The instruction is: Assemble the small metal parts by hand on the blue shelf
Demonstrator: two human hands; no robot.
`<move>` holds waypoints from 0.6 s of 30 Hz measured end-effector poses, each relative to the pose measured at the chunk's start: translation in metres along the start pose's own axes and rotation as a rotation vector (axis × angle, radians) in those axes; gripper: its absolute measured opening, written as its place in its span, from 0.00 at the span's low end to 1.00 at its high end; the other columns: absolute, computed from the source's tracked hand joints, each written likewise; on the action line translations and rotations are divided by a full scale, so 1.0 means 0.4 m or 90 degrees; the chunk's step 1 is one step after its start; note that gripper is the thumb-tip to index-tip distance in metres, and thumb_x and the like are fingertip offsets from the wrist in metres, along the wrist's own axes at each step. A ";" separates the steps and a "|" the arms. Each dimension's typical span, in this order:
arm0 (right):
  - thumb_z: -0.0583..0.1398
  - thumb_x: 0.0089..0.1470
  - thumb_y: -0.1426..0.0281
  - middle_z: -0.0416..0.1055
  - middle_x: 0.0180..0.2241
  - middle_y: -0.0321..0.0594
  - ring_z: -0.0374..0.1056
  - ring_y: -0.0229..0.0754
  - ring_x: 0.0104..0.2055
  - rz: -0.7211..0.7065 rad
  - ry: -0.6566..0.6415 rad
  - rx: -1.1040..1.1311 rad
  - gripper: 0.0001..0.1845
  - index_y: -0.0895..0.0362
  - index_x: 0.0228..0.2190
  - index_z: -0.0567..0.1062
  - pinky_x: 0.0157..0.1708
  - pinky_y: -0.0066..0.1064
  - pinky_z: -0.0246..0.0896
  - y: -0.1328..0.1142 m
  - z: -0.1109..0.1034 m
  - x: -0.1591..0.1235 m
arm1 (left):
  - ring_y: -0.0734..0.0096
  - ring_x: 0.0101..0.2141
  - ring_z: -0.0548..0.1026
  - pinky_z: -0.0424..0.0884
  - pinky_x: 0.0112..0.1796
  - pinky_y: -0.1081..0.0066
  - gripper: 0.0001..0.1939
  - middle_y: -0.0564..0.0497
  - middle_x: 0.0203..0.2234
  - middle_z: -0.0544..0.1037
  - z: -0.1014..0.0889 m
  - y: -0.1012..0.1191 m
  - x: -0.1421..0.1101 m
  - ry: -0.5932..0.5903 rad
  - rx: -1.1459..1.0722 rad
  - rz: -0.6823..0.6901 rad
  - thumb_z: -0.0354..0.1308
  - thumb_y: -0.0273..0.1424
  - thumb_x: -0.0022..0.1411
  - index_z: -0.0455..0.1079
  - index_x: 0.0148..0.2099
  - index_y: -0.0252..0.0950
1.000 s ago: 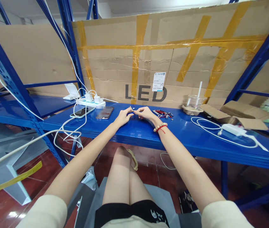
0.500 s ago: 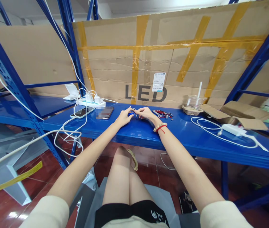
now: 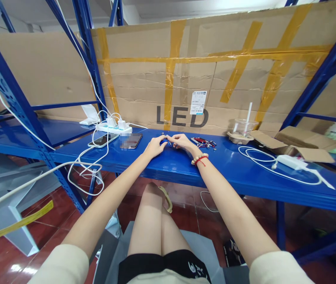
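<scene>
My left hand (image 3: 155, 146) is closed on a small blue piece (image 3: 164, 141) just above the blue shelf top. Thin silvery bits stick out of it toward my right hand (image 3: 182, 141), which comes in from the right with its fingers pinched together. The fingertips of both hands nearly meet around the blue piece. What exactly my right fingers grip is too small to tell. Just right of that hand lies a loose pile of small red and silver metal parts (image 3: 203, 142).
To the left lie a dark phone (image 3: 134, 141), a white phone (image 3: 104, 140) and a power strip (image 3: 113, 128) with tangled white cables. A plastic cup (image 3: 244, 127) with a straw, a white adapter (image 3: 292, 161) and an opened carton (image 3: 301, 144) stand right. Taped cardboard (image 3: 144, 86) walls the back.
Both hands stay at nearly the same spot. The fingers and the blue piece between them have shifted only slightly.
</scene>
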State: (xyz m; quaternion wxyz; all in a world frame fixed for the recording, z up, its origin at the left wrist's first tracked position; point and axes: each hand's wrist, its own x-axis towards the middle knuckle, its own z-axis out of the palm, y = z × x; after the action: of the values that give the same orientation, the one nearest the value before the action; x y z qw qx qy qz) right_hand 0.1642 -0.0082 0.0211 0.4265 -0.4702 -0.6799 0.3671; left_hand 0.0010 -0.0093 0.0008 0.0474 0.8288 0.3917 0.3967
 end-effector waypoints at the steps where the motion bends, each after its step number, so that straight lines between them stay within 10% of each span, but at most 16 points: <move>1: 0.65 0.34 0.49 0.62 0.13 0.33 0.58 0.29 0.17 0.002 0.000 -0.006 0.26 0.60 0.16 0.67 0.15 0.20 0.50 0.000 0.000 0.001 | 0.65 0.43 0.73 0.67 0.46 0.66 0.16 0.49 0.43 0.76 0.000 -0.001 0.000 -0.004 0.007 -0.010 0.50 0.29 0.58 0.67 0.48 0.38; 18: 0.67 0.34 0.53 0.71 0.24 0.39 0.64 0.31 0.19 -0.011 -0.018 -0.001 0.26 0.60 0.30 0.74 0.14 0.19 0.54 0.009 0.028 0.019 | 0.59 0.43 0.72 0.67 0.40 0.65 0.12 0.48 0.40 0.76 -0.008 0.015 -0.004 0.050 0.109 -0.144 0.48 0.31 0.59 0.66 0.45 0.43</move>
State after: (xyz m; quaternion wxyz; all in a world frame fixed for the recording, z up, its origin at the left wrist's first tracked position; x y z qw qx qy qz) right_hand 0.1534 -0.0008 0.0154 0.4197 -0.4598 -0.6900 0.3692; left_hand 0.0019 -0.0155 0.0044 0.0054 0.7640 0.5170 0.3860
